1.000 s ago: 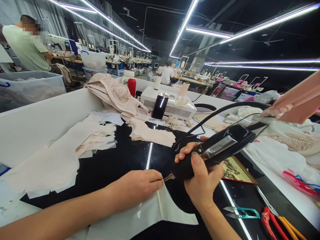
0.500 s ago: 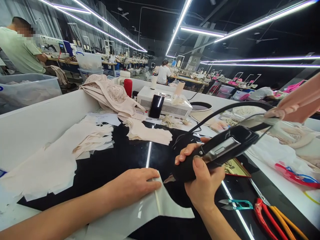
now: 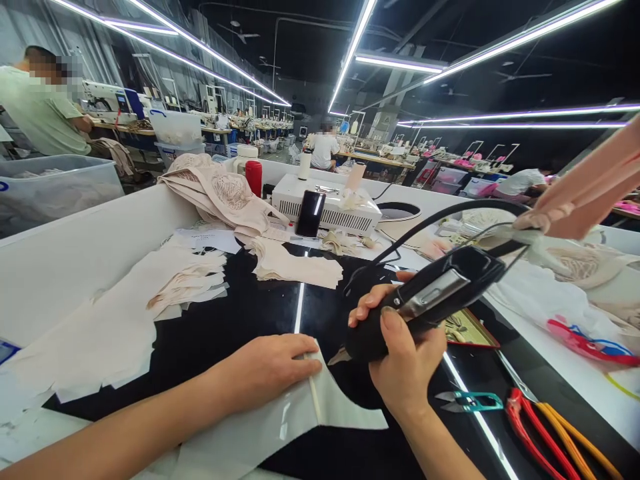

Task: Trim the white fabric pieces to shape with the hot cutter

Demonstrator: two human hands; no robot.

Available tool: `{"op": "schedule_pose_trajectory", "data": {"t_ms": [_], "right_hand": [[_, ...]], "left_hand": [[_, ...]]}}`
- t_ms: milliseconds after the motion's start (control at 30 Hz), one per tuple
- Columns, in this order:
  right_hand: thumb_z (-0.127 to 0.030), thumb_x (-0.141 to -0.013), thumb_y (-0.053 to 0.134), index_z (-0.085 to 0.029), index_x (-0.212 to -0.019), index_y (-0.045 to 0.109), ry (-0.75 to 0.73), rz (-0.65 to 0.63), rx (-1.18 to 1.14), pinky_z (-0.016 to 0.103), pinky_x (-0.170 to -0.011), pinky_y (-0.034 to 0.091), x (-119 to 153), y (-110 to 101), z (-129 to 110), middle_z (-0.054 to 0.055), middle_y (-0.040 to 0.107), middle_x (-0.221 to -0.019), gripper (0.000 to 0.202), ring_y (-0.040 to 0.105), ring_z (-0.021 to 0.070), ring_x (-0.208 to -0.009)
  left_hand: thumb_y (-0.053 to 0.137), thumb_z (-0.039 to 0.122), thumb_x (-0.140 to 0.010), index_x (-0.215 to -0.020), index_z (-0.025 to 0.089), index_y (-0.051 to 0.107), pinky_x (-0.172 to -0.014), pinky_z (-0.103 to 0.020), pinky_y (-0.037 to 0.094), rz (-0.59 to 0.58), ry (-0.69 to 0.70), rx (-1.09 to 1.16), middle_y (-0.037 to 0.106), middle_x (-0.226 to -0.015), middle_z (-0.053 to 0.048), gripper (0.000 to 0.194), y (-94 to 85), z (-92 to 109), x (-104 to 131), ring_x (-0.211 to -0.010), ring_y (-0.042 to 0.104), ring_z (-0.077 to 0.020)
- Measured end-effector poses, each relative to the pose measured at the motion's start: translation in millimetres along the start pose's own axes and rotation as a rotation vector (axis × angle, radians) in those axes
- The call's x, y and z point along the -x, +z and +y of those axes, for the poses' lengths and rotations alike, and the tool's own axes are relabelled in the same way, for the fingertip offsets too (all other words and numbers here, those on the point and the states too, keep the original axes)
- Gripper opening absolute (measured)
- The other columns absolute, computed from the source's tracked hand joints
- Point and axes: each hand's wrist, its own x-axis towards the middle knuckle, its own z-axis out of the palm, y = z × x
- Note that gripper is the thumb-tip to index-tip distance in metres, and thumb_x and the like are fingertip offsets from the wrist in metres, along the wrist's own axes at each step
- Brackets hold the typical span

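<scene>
My left hand [image 3: 280,365] lies on a pale fabric piece [image 3: 265,437] near the front of the black work surface [image 3: 260,313], its fingertips beside a narrow cream strip [image 3: 315,397] on the fabric. The fingers are together, pressing down. To its right my right hand [image 3: 400,353] is wrapped round a black handheld tool [image 3: 430,300] with a metal plate, held tilted above the surface. A small pointed tip [image 3: 340,356] shows under the tool's lower end, just right of the fabric. A black cable [image 3: 425,227] runs by the tool.
Stacked cut pieces [image 3: 100,320] lie left, with a smaller stack [image 3: 295,264] further back. A phone [image 3: 310,213] leans on a white box [image 3: 350,212]. At right are teal snips [image 3: 473,401], red-and-orange-handled tools [image 3: 550,427] and a tray [image 3: 473,329]. Other people sit behind.
The view has shifted slightly. The black tool and my right hand appear a little further left. My left hand stays on the fabric in nearly the same place.
</scene>
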Motion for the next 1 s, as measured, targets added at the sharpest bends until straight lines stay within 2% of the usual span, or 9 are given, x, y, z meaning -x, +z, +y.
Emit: {"op": "schedule_pose_trajectory", "data": {"t_ms": [133, 233, 300, 467, 633, 800, 1000], "right_hand": [[-0.031, -0.088, 0.083, -0.028, -0.121, 0.064, -0.010, 0.053, 0.018, 0.030, -0.056, 0.060, -1, -4, -11, -0.003, 0.067, -0.083, 0.038, 0.065, 0.0152, -0.063], [-0.031, -0.088, 0.084, -0.028, -0.121, 0.065, -0.007, 0.041, 0.013, 0.029, -0.056, 0.060, 2, -12, -18, -0.003, 0.068, -0.084, 0.038, 0.065, 0.0148, -0.064], [-0.032, -0.089, 0.084, -0.029, -0.122, 0.065, 0.003, 0.019, 0.015, 0.028, -0.057, 0.060, 6, -18, -21, -0.002, 0.069, -0.085, 0.038, 0.065, 0.0147, -0.065], [-0.034, -0.090, 0.085, -0.029, -0.122, 0.065, 0.009, -0.005, 0.047, 0.029, -0.061, 0.062, 17, -30, -30, -0.002, 0.068, -0.086, 0.038, 0.067, 0.0150, -0.067], [-0.035, -0.090, 0.086, -0.030, -0.122, 0.065, 0.003, -0.001, 0.070, 0.030, -0.057, 0.061, 24, -37, -38, -0.001, 0.069, -0.085, 0.038, 0.067, 0.0160, -0.066], [-0.034, -0.091, 0.085, -0.029, -0.123, 0.065, -0.004, 0.000, 0.074, 0.029, -0.057, 0.060, 29, -45, -42, -0.001, 0.070, -0.085, 0.038, 0.067, 0.0158, -0.065], [-0.034, -0.090, 0.086, -0.029, -0.123, 0.063, -0.015, 0.006, 0.077, 0.029, -0.054, 0.060, 32, -47, -45, -0.001, 0.070, -0.085, 0.041, 0.067, 0.0159, -0.063]], "left_hand": [[0.050, 0.008, -0.107, -0.123, 0.019, 0.067, -0.096, -0.028, 0.063, 0.020, 0.014, -0.021, 0.070, -0.135, -0.009, 0.026, -2.4, -2, -1, -0.117, 0.074, -0.0207], [0.051, 0.006, -0.106, -0.124, 0.016, 0.067, -0.106, -0.033, 0.061, 0.062, 0.038, -0.025, 0.072, -0.132, -0.010, 0.026, -6.7, -1, -2, -0.123, 0.071, -0.0222], [0.051, 0.003, -0.103, -0.124, 0.014, 0.067, -0.107, -0.034, 0.061, 0.068, 0.031, 0.006, 0.072, -0.130, -0.011, 0.028, -10.5, 3, -5, -0.125, 0.070, -0.0226], [0.054, -0.002, -0.097, -0.121, 0.017, 0.068, -0.095, -0.029, 0.063, -0.009, -0.027, 0.166, 0.073, -0.118, -0.007, 0.034, -17.0, 21, -14, -0.108, 0.071, -0.0193], [0.056, -0.008, -0.092, -0.121, 0.014, 0.067, -0.099, -0.029, 0.061, -0.077, -0.077, 0.216, 0.071, -0.119, -0.008, 0.038, -15.4, 34, -19, -0.112, 0.069, -0.0197], [0.058, 0.003, -0.102, -0.118, 0.017, 0.069, -0.091, -0.030, 0.062, -0.074, -0.132, 0.234, 0.070, -0.113, -0.006, 0.024, -12.2, 35, -16, -0.103, 0.069, -0.0200], [0.058, 0.006, -0.104, -0.120, 0.018, 0.069, -0.095, -0.034, 0.061, -0.084, -0.139, 0.250, 0.071, -0.114, -0.006, 0.023, -12.9, 31, -13, -0.107, 0.068, -0.0221]]}}
